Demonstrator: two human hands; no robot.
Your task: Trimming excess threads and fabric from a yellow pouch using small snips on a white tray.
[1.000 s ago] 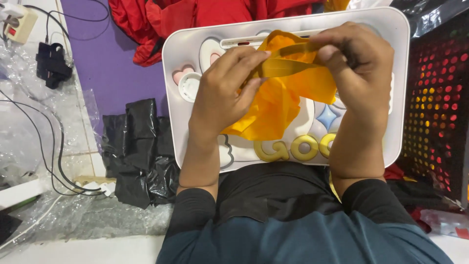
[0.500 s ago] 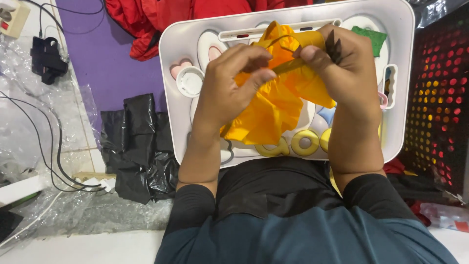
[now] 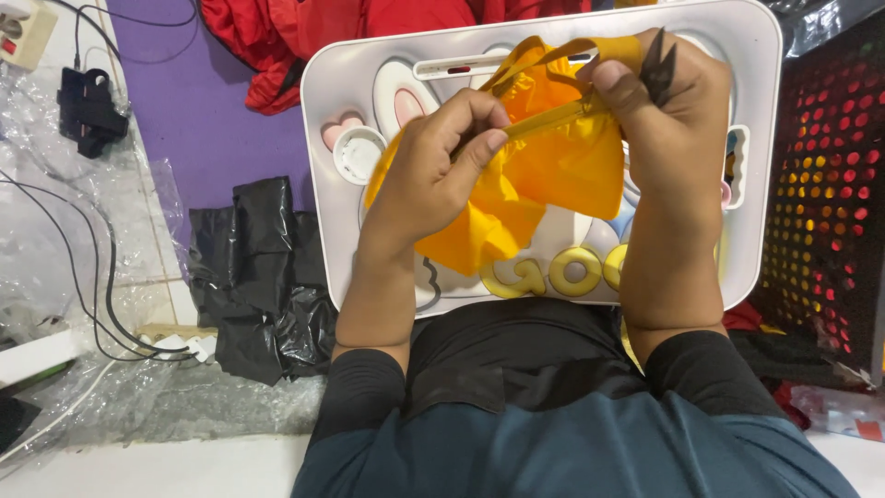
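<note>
My left hand and my right hand both grip a piece of orange fabric above a white lap tray with cartoon decoration. A taut orange strap of the fabric runs between the two hands. My right hand also pinches a small black clip-like piece at the fabric's upper edge. The rest of the fabric hangs loosely below my hands and covers the middle of the tray.
Black plastic bags lie left of the tray on a purple mat. Red cloth is bunched beyond the tray. A black perforated basket stands at the right. Cables, a black adapter and clear wrap lie at the far left.
The strap has been pulled tighter between my hands and the fabric is more bunched. The black piece now shows at my right fingers. The view has shifted slightly.
</note>
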